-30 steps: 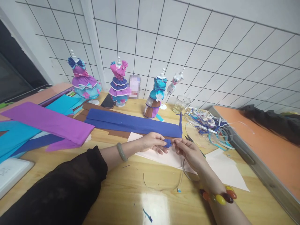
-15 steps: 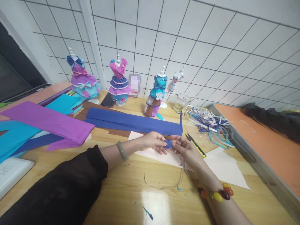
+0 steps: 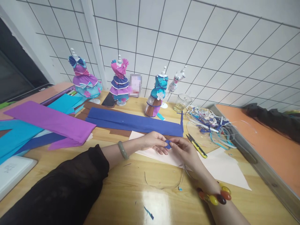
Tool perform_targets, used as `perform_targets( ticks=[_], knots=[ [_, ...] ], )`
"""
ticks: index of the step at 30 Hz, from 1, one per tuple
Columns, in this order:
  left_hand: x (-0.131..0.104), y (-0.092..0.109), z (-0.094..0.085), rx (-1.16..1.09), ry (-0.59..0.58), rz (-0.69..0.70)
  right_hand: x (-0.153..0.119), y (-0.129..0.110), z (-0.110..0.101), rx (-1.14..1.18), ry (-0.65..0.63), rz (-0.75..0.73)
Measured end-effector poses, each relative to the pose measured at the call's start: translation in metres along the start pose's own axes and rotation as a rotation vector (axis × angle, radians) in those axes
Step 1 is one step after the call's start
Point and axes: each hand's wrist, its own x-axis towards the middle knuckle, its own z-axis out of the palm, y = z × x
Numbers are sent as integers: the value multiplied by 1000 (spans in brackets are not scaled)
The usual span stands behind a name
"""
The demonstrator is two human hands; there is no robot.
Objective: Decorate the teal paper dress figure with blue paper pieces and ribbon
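A small dark-blue paper piece (image 3: 168, 144) is pinched between my two hands over the middle of the table. My left hand (image 3: 154, 142) closes thumb and fingers on its left side. From the right, my right hand (image 3: 184, 150) grips it too, its fingertips partly covering it. Beneath my hands lies a pale pink sheet (image 3: 150, 153). Just behind them a long folded strip of dark-blue paper (image 3: 133, 122) stretches across the table. Beside my right hand rest scissors with yellow handles (image 3: 197, 146), blades pointing away.
Small dress forms in paper dresses (image 3: 86, 78) stand along the tiled wall. A glass cup (image 3: 182, 102) and a tangle of scraps (image 3: 206, 118) are at the back right. Purple paper (image 3: 53, 120) covers the left side. A thin cord (image 3: 161, 188) and blue scraps (image 3: 148, 213) lie in front.
My right hand has shifted slightly left, and its fingers now cover more of the blue paper piece. My left hand keeps its pinch. The whole view has shifted slightly.
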Motion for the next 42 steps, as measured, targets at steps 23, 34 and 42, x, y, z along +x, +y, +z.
perform_targets(
  ticks=[23,34,42],
  knots=[
    [5,-6,-3,-74,11,2,-3,-11,-5,-275,21,-277],
    [4,-4,-7,-140,-55,15,-3,-9,-6,-331,28,-350],
    [3,-2,-4,-77,-46,-4,-4,-9,-5,-348,37,-373]
  ],
)
